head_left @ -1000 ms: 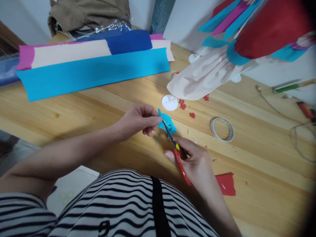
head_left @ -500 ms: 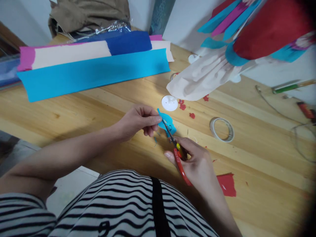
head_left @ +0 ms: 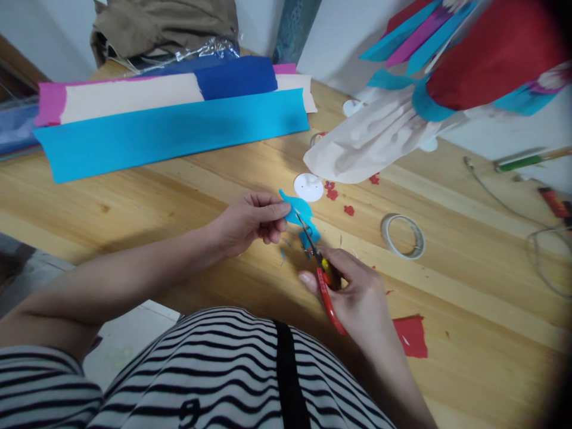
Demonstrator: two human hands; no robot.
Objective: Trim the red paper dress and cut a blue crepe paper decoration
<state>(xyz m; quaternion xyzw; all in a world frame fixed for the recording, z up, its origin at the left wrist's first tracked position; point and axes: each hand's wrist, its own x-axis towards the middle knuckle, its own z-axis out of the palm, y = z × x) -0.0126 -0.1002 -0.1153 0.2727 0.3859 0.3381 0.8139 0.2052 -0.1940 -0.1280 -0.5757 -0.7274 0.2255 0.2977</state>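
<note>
Between the thumb and fingers of my left hand is a small piece of blue crepe paper, its loose end sticking up past the fingertips. My right hand is closed around red-handled scissors, whose blades point up and left and lie against the blue piece. Below the blades more blue paper scraps show, partly hidden by the scissors. Just beyond the fingertips lies a white round disc with small holes.
Folded sheets of blue, white and pink crepe paper lie at the back left. A paper figure with a red top leans in from the right. A tape roll, red flower-shaped cutouts and a red paper piece lie on the wooden table.
The blue piece has turned in my left fingers and shows more of its flat face. The scissors stay close to it, with the blades shifted slightly.
</note>
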